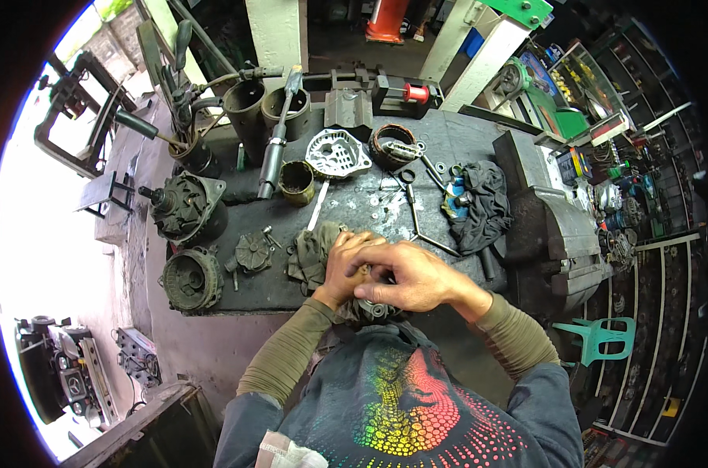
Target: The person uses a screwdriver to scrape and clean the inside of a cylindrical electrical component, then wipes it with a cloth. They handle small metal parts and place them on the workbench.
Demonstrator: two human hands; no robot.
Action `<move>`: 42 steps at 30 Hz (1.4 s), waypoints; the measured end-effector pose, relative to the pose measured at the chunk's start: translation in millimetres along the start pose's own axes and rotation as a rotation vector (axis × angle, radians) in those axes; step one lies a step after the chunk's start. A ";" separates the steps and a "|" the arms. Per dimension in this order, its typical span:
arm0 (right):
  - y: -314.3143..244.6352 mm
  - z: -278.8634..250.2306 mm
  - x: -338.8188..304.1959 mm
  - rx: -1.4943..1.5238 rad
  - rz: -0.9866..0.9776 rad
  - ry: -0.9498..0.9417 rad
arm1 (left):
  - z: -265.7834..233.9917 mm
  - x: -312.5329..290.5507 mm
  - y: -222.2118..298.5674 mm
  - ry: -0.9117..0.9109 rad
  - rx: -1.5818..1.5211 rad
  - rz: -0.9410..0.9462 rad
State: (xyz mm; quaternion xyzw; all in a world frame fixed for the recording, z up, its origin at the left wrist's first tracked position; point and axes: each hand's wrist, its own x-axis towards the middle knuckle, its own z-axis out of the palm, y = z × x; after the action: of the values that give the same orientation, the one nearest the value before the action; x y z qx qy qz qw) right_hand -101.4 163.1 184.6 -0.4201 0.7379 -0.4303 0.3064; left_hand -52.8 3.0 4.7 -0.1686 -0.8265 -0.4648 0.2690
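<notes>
At the front edge of the workbench, my left hand (pixel 346 269) is closed over a bunched olive-grey rag (pixel 313 253), which sticks out on its left. My right hand (pixel 412 274) reaches across it from the right, thumb and fingers curled together. What lies between those fingers is hidden. Just below both hands a round metal part (pixel 379 310) shows partly, close against my shirt. Left of the rag lies a small round metal housing (pixel 254 251). Beyond the hands is a T-shaped wrench (pixel 413 204).
The dark workbench (pixel 346 204) carries a pale alternator housing (pixel 337 153), a copper-wound stator (pixel 393 145), a tin can (pixel 297 183), and a dark rag (pixel 482 204). More alternator parts (pixel 188 207) stand left. A large vise (pixel 553 234) borders the right, with a green plastic chair (pixel 603 341) beyond.
</notes>
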 end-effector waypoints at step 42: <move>73.6 -15.2 -56.1 -0.753 0.066 0.201 | -0.4 8.1 20.6 -0.134 0.201 -0.175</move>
State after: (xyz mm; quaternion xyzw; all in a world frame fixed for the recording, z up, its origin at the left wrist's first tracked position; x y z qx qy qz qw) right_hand -114.2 238.8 130.7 -0.4349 0.8836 -0.1586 0.0707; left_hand -48.3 13.4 23.7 -0.0987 -0.8966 -0.3890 0.1872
